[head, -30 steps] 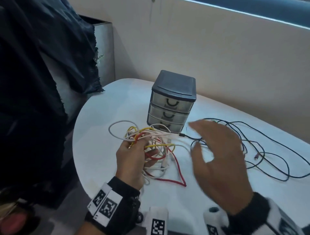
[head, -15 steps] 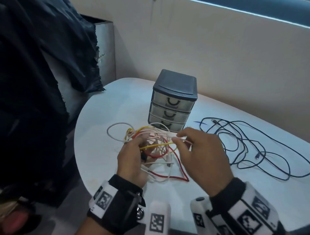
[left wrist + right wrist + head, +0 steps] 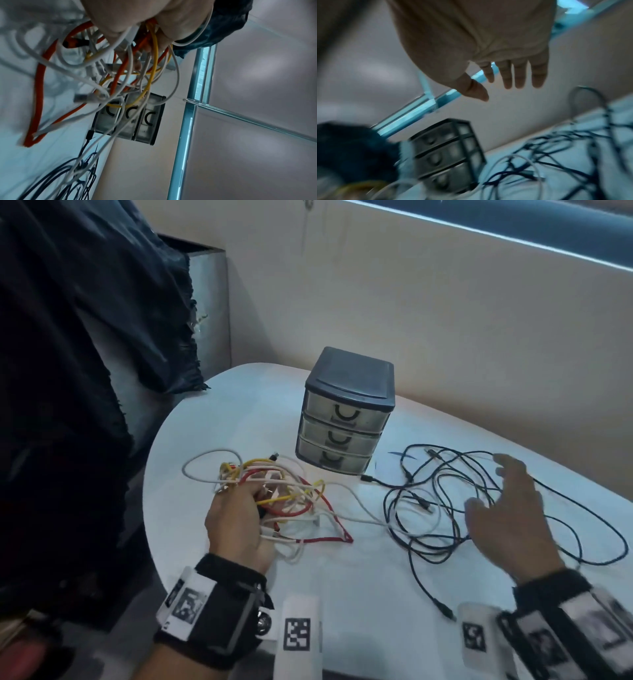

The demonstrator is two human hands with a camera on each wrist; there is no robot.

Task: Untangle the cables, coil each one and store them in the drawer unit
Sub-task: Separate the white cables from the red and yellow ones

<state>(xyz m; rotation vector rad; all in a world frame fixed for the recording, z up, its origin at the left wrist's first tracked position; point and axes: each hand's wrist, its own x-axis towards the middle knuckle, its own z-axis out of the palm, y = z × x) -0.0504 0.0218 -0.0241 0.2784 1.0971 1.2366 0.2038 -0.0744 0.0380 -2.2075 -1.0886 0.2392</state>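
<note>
My left hand [image 3: 239, 508] grips a tangle of white, yellow and red cables [image 3: 284, 491] just above the white table [image 3: 239, 412]; the same bundle [image 3: 120, 65] hangs from my fingers in the left wrist view. A loose white cable [image 3: 356, 501] trails from the tangle to the right, into the black cables [image 3: 445, 508] spread on the table. My right hand [image 3: 507, 508] hovers over that black heap with fingers [image 3: 508, 75] spread and empty. The small three-drawer unit [image 3: 346, 416] stands behind the cables, all drawers closed; it also shows as drawer unit [image 3: 130, 119] and drawer unit [image 3: 447, 151].
Dark cloth [image 3: 68, 337] hangs at the left beside a grey metal cabinet [image 3: 209, 302]. A beige wall [image 3: 445, 320] runs close behind the table. The table's curved edge [image 3: 147, 501] lies just left of my left hand.
My right hand let go of the coloured tangle and swung right, opening over the black cables. A white cable now stretches from the tangle toward them. My left hand kept its hold.
</note>
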